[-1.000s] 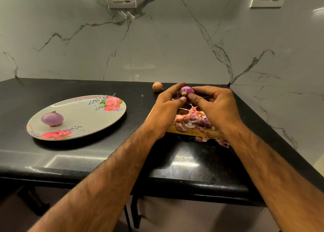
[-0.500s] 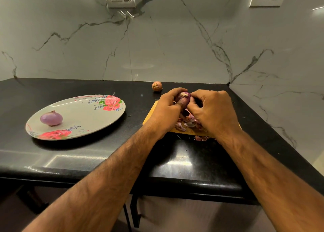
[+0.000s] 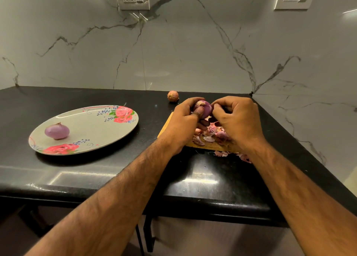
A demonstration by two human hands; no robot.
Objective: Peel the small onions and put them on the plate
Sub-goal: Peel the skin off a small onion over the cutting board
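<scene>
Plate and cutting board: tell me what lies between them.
In the head view, only bare black countertop separates the plate from the cutting board.

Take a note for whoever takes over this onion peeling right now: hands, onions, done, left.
Left hand grips the held onion above the cutting board; right hand pinches its skin.
Done: one peeled onion on the plate.
To do: finish peeling the held onion, plate it, then do the unpeeled onion on the counter behind the board.
</scene>
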